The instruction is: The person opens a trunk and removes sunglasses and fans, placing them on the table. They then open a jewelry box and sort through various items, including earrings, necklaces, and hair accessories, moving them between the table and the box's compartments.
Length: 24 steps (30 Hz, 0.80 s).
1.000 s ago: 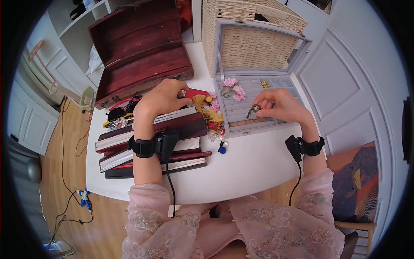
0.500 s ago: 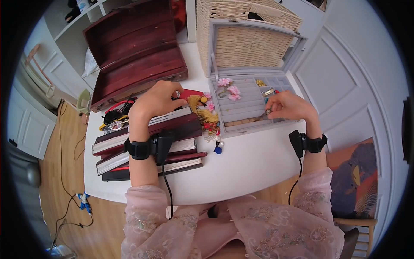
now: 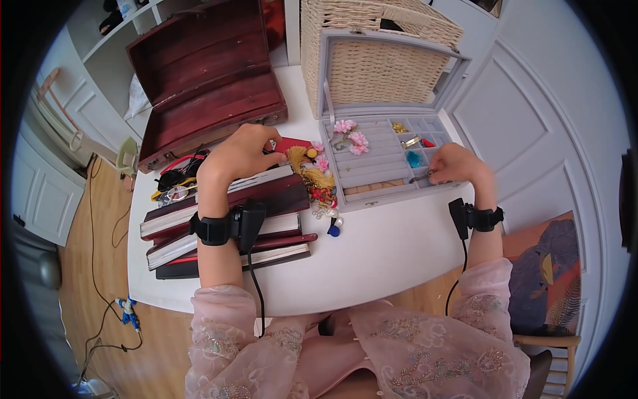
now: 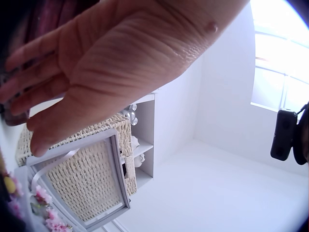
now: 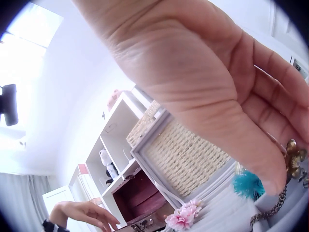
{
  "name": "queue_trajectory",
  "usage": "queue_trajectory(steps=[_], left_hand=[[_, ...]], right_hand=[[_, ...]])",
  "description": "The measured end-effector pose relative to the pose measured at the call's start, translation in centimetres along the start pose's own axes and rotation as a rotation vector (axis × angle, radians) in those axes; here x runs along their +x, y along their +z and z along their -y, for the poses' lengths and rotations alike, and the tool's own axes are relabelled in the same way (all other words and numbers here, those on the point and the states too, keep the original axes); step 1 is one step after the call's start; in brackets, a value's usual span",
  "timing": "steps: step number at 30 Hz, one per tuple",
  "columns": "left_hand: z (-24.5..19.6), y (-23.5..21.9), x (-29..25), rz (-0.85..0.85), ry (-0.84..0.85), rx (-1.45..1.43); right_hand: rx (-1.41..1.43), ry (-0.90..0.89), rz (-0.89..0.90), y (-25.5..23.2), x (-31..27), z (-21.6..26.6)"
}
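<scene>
My right hand (image 3: 455,164) reaches into the front right compartments of a grey jewelry box (image 3: 369,202). In the right wrist view its thumb and fingers pinch a bronze-coloured flower ornament (image 5: 293,159) with a dark chain (image 5: 270,211) hanging down. Beside the fingertips lies a fluffy teal ornament (image 3: 414,158). Pink flower ornaments (image 3: 359,142) lie on the padded ring rolls. My left hand (image 3: 242,149) hovers over the back of a stack of books (image 3: 272,197), fingers loosely bent toward a red item (image 3: 292,142); its fingertips are partly hidden from above.
An open dark red case (image 3: 219,110) stands at the back left, with a wicker basket (image 3: 312,60) behind the box's raised lid. Tassels and beads (image 3: 322,183) lie between books and box. Sunglasses (image 3: 176,176) lie left of the books. The white table's (image 3: 359,266) front edge curves near my lap.
My right hand has moved right with the flower ornament, from over the ring rolls to the box's front right compartments. The teal ornament now shows. My left hand has stayed in place.
</scene>
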<state>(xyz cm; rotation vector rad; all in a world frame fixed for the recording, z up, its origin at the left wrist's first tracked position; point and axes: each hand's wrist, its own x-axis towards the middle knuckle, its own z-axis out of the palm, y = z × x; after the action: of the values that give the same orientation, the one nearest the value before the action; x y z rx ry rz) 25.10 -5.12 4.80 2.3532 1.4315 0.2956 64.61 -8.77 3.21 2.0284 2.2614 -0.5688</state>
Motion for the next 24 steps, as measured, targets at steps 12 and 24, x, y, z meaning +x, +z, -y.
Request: queue_trajectory(steps=[12, 24], left_hand=[[0.4, 0.0, 0.2, 0.008, 0.041, 0.028], [0.5, 0.0, 0.0, -0.019, 0.037, 0.009]], right_hand=[[-0.116, -0.104, 0.091, 0.5, 0.9, 3.5], [0.008, -0.661, -0.229, 6.0, 4.8, 13.9]])
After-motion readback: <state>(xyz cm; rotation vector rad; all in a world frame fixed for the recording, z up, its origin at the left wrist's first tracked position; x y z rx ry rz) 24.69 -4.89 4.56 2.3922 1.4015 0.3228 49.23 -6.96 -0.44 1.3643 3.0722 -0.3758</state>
